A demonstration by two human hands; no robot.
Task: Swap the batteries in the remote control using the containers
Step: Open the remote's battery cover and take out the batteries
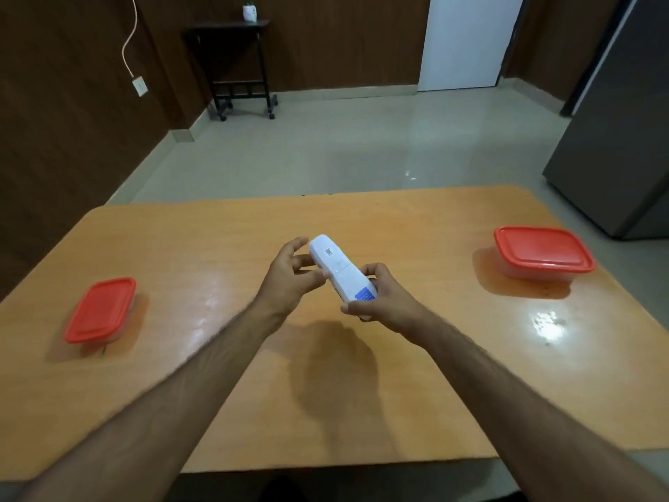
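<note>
Remote control [340,271] held back-up above table [416,375]. Right hand [380,302] fingers wrap its near end; left hand [289,277] fingers loosely spread beside its far end. Red-lidded containers [99,309] [543,253] well apart either side of remote.

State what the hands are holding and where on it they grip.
The right hand grips the white remote control at its near end, back side up. The left hand touches its far half with loose fingers.
</note>
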